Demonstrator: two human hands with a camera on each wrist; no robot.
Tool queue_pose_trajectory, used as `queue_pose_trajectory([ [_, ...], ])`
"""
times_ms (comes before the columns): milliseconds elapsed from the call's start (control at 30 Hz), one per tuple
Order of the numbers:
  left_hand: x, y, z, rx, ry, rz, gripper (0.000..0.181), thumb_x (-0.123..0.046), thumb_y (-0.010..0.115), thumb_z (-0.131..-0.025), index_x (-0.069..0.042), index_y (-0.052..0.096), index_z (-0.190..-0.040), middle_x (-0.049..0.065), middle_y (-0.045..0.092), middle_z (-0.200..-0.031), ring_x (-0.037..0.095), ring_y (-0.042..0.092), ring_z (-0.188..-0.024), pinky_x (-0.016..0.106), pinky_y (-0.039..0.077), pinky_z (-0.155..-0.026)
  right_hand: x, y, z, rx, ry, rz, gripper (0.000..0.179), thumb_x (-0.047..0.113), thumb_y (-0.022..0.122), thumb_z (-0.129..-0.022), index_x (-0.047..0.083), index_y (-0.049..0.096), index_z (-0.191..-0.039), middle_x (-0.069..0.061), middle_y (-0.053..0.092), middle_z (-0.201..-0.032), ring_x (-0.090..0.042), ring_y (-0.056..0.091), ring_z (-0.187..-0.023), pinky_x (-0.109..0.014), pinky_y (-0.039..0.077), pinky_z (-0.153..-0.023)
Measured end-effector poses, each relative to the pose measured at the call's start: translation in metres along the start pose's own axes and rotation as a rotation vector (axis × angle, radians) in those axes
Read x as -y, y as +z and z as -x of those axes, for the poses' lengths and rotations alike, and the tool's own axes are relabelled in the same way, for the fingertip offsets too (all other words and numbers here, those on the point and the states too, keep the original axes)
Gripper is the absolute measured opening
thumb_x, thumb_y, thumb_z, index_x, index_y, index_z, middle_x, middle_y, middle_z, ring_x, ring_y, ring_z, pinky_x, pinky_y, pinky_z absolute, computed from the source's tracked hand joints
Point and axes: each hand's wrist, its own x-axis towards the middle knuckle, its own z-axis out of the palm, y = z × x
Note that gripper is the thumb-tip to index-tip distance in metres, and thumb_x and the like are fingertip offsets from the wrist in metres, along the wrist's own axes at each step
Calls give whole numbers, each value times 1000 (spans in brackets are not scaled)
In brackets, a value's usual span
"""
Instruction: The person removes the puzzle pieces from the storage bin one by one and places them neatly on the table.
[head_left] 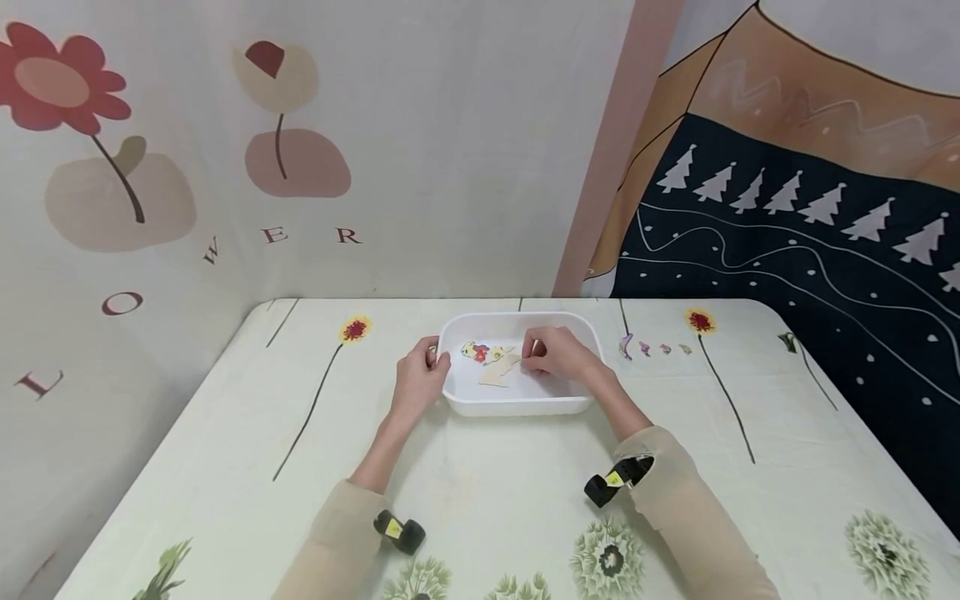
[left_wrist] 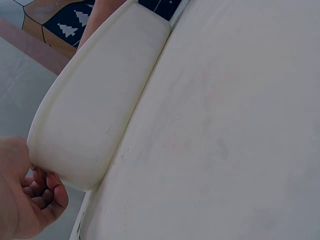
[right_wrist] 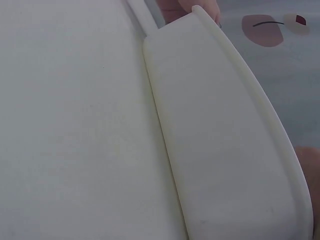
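Note:
A white plastic basin [head_left: 517, 407] stands at the table's far side. My left hand [head_left: 420, 379] holds its left rim, thumb on top; the left wrist view shows that hand's curled fingers [left_wrist: 42, 192] at the basin's corner. My right hand [head_left: 558, 354] is inside the basin, thumb and fingertips pinched together at the right end of a flat beige piece [head_left: 497, 372]. Beside the beige piece lie small colourful cutouts [head_left: 476, 352] in yellow and red. In the right wrist view, the basin's wall [right_wrist: 225, 125] hides most of the right hand.
Right of the basin, a row of small purple and pinkish shapes [head_left: 645, 349] lies on the table; whether printed or loose is hard to tell. The flower-patterned tablecloth [head_left: 487, 483] covers the table. Behind it hangs a printed curtain [head_left: 450, 167].

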Motion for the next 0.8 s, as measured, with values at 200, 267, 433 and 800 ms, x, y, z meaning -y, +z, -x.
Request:
queue_pose_trajectory([
  [200, 1, 1, 0, 2, -1, 0, 39, -11, 57, -99, 4, 57, -135, 5, 46, -80, 17, 44, -71, 23, 34, -56, -2, 1, 3, -30, -20, -17, 7, 7, 75, -90, 8, 71, -85, -1, 65, -77, -17, 56, -75, -28, 46, -74],
  [267, 0, 0, 0, -1, -2, 1, 39, -11, 57, -99, 3, 58, -135, 5, 46, -80, 17, 44, -71, 23, 34, -56, -2, 0, 5, -42, -34, -15, 5, 7, 75, -90, 6, 71, -87, -1, 65, -78, -17, 56, -75, -28, 46, -74],
  [433, 0, 0, 1, -11, 4, 0, 38, -11, 57, -99, 3, 58, -134, 5, 46, -79, 18, 44, -70, 24, 34, -56, -2, -3, 12, -70, -50, -35, 5, 9, 74, -92, 4, 73, -93, -1, 67, -83, -16, 57, -77, -28, 48, -75],
  [800, -1, 0, 1, -9, 5, -1, 38, -11, 56, -100, 4, 58, -134, 5, 46, -80, 17, 43, -71, 24, 34, -57, -8, -12, 28, -164, -154, -161, 10, 4, 74, -89, 4, 75, -99, -5, 72, -95, -17, 64, -85, -27, 53, -81],
])
